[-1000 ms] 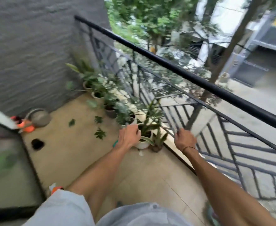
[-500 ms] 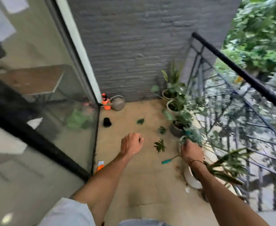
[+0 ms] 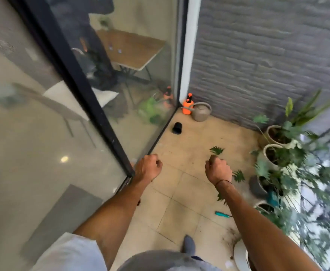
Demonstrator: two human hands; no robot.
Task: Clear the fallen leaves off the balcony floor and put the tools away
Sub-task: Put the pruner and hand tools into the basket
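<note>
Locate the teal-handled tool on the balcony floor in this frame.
In the head view, the teal-handled tool lies flat on the floor tiles, lower right, just left of the right forearm and near the potted plants.

Two hands up front: left [image 3: 147, 169], right [image 3: 218, 170], both curled into empty fists. Three fallen leaves on the tiles: one [image 3: 216, 150], two [image 3: 239, 176], three [image 3: 221, 196]. One teal tool [image 3: 223, 214]. One orange sprayer [image 3: 187, 105], one watering can [image 3: 201, 112], one black cup [image 3: 177, 128].
</note>
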